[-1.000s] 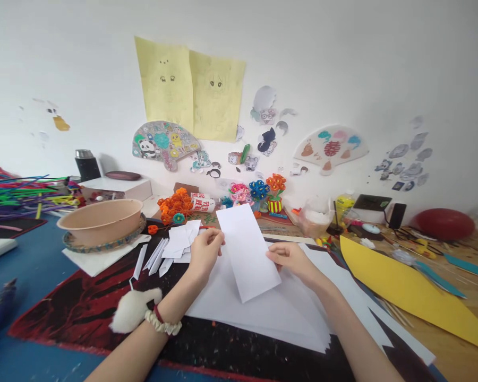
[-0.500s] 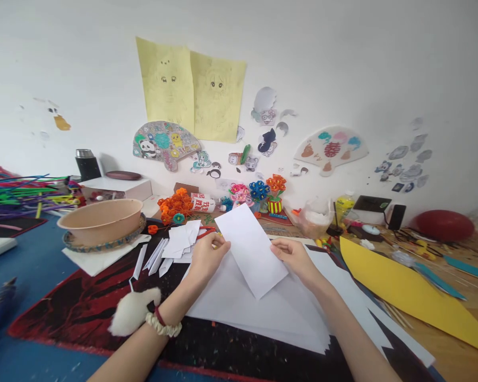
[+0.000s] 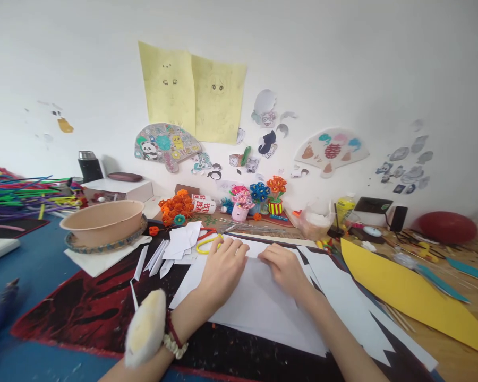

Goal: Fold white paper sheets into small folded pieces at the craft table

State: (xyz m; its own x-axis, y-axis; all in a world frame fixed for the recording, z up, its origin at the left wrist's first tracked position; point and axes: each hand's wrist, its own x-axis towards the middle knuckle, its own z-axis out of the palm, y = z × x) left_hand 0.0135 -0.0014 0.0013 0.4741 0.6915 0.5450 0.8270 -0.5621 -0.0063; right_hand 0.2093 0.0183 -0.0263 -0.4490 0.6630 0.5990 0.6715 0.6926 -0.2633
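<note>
Low over a larger white sheet (image 3: 287, 323), a small white sheet of paper (image 3: 257, 270) lies between my two hands. My left hand (image 3: 225, 270) has its fingers curled over the left part of the small sheet. My right hand (image 3: 286, 271) pinches it at the upper right. Much of its outline is hidden by the hands and blends into the white below. Yellow-handled scissors (image 3: 203, 245) lie just beyond my left fingers. Cut white paper pieces (image 3: 182, 239) are piled left of them. A fluffy white ornament (image 3: 145, 329) hangs by my left wrist.
A beige oval basin (image 3: 101, 220) stands on the left near colourful pipe cleaners (image 3: 19, 193). Orange pipe-cleaner flowers (image 3: 178, 207) and small flower pots line the wall. Yellow card (image 3: 410, 292) and jagged white paper (image 3: 354, 302) lie on the right.
The small sheet was held up tilted, and is now lowered toward the larger sheet. My hands have come closer together, with fingers curled over it. The fluffy ornament has swung.
</note>
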